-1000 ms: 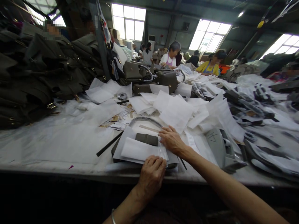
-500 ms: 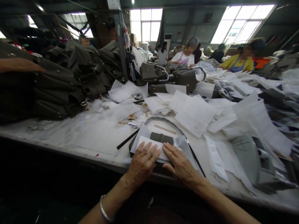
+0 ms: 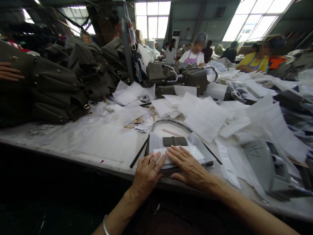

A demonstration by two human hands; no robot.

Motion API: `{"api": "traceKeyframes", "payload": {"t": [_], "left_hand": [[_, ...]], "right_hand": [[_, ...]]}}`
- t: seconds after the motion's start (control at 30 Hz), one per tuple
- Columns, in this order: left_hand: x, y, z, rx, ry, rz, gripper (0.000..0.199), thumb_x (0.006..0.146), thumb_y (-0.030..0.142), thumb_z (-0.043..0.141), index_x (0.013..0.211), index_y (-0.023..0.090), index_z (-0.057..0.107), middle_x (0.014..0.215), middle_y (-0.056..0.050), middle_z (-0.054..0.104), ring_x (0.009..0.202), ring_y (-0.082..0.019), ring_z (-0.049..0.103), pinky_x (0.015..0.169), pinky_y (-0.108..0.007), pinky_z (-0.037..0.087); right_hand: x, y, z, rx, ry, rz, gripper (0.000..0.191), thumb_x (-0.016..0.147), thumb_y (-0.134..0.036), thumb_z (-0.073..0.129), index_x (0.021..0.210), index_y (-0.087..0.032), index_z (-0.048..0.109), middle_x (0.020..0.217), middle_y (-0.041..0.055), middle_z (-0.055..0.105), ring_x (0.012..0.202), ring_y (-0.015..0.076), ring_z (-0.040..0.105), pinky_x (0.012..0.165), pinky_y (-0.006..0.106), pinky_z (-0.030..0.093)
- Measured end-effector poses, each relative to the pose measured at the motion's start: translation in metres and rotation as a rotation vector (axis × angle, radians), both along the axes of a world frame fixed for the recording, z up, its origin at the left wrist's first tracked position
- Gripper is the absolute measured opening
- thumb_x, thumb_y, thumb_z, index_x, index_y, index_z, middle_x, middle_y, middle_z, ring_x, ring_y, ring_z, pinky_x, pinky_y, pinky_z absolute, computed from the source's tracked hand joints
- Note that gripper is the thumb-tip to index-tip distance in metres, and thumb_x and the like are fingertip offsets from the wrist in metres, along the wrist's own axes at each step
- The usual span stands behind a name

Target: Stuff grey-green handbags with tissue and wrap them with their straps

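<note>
My left hand (image 3: pixel 148 171) lies on the left part of a folded white sheet (image 3: pixel 195 153), fingers spread. Flat on the same sheet, with fingers apart, is my right hand (image 3: pixel 187 166). Beneath the sheet is a dark bag at the table's front edge, mostly hidden by paper and hands. Its wrapped handle (image 3: pixel 168 121) arches away from me. A small dark flap piece (image 3: pixel 174 141) shows just beyond my fingertips. Dark straps extend at both sides, one of them a black strip (image 3: pixel 140 152) at the left.
Dark bags (image 3: pixel 56 88) are heaped at the left, where another person's hand (image 3: pixel 9 71) rests. Loose white sheets (image 3: pixel 205 116) cover the table's middle and right. A grey tape dispenser (image 3: pixel 260 166) stands at the right. Other people sit farther back.
The bag, sheet and flap piece have shifted slightly right and turned a little. My hands have moved slightly over the sheet. The other person's hand at the left has drawn back leftward.
</note>
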State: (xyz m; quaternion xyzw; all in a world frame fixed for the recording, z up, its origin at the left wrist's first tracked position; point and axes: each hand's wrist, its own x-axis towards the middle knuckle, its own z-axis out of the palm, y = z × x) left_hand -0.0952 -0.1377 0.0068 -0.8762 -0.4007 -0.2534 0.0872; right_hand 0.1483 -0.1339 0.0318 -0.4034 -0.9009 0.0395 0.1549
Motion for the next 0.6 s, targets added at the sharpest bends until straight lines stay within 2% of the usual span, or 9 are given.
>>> {"api": "traceKeyframes", "payload": {"t": [0.17, 0.33, 0.43, 0.53, 0.6], "left_hand": [[0.003, 0.002, -0.004, 0.047, -0.035, -0.016, 0.047, 0.092, 0.025, 0.061, 0.137, 0.023, 0.05, 0.133, -0.007, 0.062, 0.117, -0.025, 0.056, 0.091, -0.04, 0.044], [-0.01, 0.01, -0.001, 0.05, 0.006, -0.105, 0.045, 0.096, 0.026, 0.054, 0.14, 0.029, 0.049, 0.136, -0.007, 0.059, 0.116, -0.024, 0.056, 0.091, -0.038, 0.043], [-0.013, 0.016, -0.011, 0.096, -0.019, -0.112, 0.041, 0.098, 0.023, 0.049, 0.138, 0.032, 0.051, 0.131, -0.006, 0.062, 0.108, -0.021, 0.06, 0.086, -0.035, 0.044], [-0.012, 0.019, -0.026, 0.142, -0.089, -0.093, 0.039, 0.098, 0.02, 0.048, 0.134, 0.03, 0.056, 0.122, -0.006, 0.067, 0.097, -0.018, 0.062, 0.079, -0.032, 0.044], [-0.01, 0.017, -0.029, 0.147, -0.111, -0.073, 0.038, 0.098, 0.019, 0.047, 0.134, 0.029, 0.057, 0.121, -0.006, 0.068, 0.097, -0.018, 0.063, 0.079, -0.032, 0.044]], "right_hand": [[-0.023, -0.004, -0.017, 0.044, -0.074, -0.095, 0.067, 0.087, -0.022, 0.063, 0.149, -0.016, 0.037, 0.152, 0.0135, 0.042, 0.143, 0.0343, 0.032, 0.116, 0.06, 0.026], [-0.025, -0.003, -0.022, 0.037, -0.111, -0.158, 0.063, 0.089, -0.026, 0.063, 0.147, -0.016, 0.04, 0.152, 0.0137, 0.041, 0.141, 0.034, 0.034, 0.114, 0.058, 0.027], [-0.028, -0.002, -0.022, 0.018, -0.132, -0.196, 0.063, 0.09, -0.032, 0.064, 0.147, -0.017, 0.041, 0.152, 0.0134, 0.041, 0.141, 0.0339, 0.033, 0.115, 0.059, 0.025], [-0.033, -0.002, -0.023, -0.004, -0.144, -0.229, 0.066, 0.089, -0.037, 0.067, 0.146, -0.017, 0.041, 0.152, 0.014, 0.042, 0.141, 0.0344, 0.033, 0.115, 0.059, 0.023], [-0.034, -0.002, -0.024, -0.004, -0.144, -0.232, 0.068, 0.087, -0.039, 0.068, 0.146, -0.017, 0.042, 0.152, 0.0144, 0.042, 0.141, 0.0348, 0.033, 0.115, 0.059, 0.022]]}}
